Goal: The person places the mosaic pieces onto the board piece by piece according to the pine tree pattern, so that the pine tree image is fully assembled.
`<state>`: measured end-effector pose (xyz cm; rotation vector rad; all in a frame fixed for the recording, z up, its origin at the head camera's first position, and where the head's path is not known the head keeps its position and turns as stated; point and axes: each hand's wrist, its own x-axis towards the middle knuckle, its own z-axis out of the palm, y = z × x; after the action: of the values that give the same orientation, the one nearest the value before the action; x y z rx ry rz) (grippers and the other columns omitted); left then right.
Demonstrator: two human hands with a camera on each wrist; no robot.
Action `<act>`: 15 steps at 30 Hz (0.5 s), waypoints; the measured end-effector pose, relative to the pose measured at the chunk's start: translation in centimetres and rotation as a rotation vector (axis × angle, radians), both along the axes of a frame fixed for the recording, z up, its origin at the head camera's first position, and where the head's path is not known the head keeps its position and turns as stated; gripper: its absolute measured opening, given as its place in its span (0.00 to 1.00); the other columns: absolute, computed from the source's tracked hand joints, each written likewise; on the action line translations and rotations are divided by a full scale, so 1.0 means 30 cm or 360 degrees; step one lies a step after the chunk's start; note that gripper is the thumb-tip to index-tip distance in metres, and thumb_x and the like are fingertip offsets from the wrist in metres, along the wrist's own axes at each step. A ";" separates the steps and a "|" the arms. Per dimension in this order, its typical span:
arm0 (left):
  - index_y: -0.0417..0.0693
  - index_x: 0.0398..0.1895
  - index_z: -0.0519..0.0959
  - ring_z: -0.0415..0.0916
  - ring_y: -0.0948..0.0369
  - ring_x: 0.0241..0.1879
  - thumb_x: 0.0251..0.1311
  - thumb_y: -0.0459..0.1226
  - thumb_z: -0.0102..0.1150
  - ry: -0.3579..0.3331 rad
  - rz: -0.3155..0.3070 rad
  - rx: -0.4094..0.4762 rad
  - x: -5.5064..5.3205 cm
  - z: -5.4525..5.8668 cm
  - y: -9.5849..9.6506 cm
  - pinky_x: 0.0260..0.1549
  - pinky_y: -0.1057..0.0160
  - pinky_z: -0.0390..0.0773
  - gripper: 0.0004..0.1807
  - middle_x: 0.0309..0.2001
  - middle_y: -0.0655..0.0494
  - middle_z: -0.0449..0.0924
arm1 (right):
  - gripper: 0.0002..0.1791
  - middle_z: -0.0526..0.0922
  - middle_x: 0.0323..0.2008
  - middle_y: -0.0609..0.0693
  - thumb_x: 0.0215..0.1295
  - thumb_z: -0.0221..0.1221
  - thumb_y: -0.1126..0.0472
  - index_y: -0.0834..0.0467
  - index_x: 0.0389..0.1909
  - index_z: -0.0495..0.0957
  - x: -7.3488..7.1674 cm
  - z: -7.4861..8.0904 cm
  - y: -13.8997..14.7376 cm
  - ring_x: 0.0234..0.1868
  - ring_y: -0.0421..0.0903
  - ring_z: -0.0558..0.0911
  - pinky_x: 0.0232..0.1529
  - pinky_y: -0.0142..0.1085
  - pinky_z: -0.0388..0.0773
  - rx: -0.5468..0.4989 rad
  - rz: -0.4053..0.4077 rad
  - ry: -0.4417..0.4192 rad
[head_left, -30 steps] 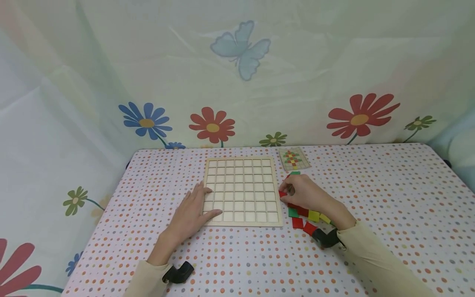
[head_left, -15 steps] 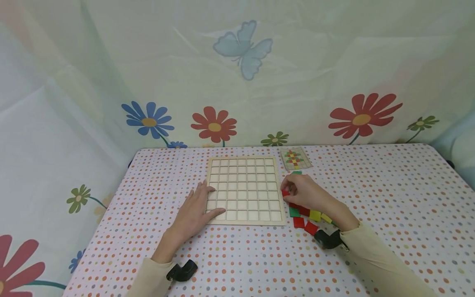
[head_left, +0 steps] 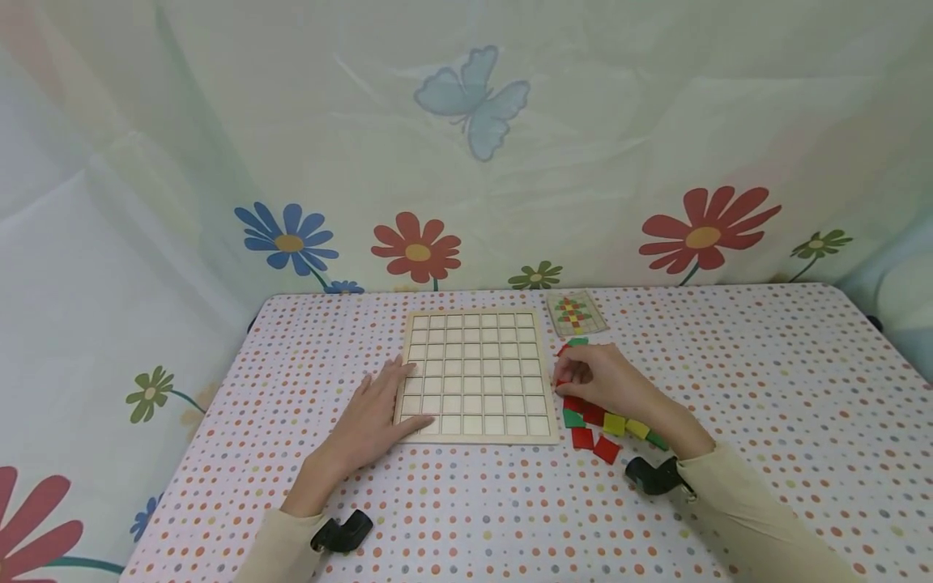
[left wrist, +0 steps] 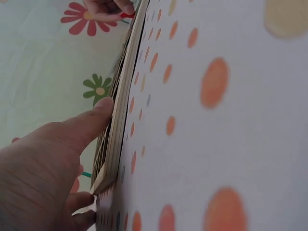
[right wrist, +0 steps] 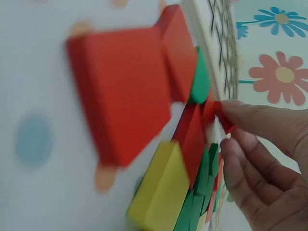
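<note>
A square wooden board (head_left: 472,385) with a grid of shallow cells lies flat on the table. My left hand (head_left: 372,421) rests at its left edge, thumb on the rim and fingers extended along the side. Just beyond the board's right edge, my right hand (head_left: 608,379) pinches a small red tile (right wrist: 224,115) between thumb and fingers. Under and around that hand is a loose pile of flat tiles, among them a yellow tile (head_left: 615,424), a green tile (head_left: 573,418) and a red tile (head_left: 582,438). The hand covers part of the pile.
Behind the pile lies a pattern card (head_left: 577,313) showing a tree-like figure of coloured squares. A dotted cloth (head_left: 466,510) covers the table. A flowered curtain (head_left: 328,146) hangs behind it. Another red tile (head_left: 607,449) lies at the pile's near side.
My right hand has shifted slightly rightward, away from the board, and less of the red tile at its fingertips shows in the head view. The left hand stays at the board's edge.
</note>
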<state>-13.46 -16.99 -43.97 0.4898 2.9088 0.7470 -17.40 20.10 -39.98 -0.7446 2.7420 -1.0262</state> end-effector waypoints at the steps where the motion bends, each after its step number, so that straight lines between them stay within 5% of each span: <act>1: 0.46 0.83 0.55 0.41 0.49 0.84 0.68 0.64 0.60 -0.0005 -0.0004 -0.0009 0.000 -0.001 -0.005 0.79 0.40 0.41 0.51 0.84 0.44 0.46 | 0.08 0.82 0.29 0.43 0.60 0.75 0.68 0.58 0.33 0.83 -0.001 0.000 0.003 0.31 0.40 0.78 0.34 0.31 0.79 0.0003 0.0003 0.0010; 15: 0.51 0.84 0.57 0.39 0.45 0.83 0.66 0.68 0.55 0.0124 -0.0005 -0.0244 -0.036 -0.020 -0.037 0.75 0.28 0.38 0.51 0.84 0.44 0.45 | 0.06 0.84 0.31 0.46 0.61 0.74 0.68 0.61 0.35 0.85 -0.084 0.040 -0.002 0.33 0.43 0.79 0.37 0.32 0.81 -0.0017 0.0051 -0.0048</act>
<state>-14.53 -18.11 -44.56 0.5176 3.0055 0.5096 -19.92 20.05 -38.78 -0.7656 2.6927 -1.0382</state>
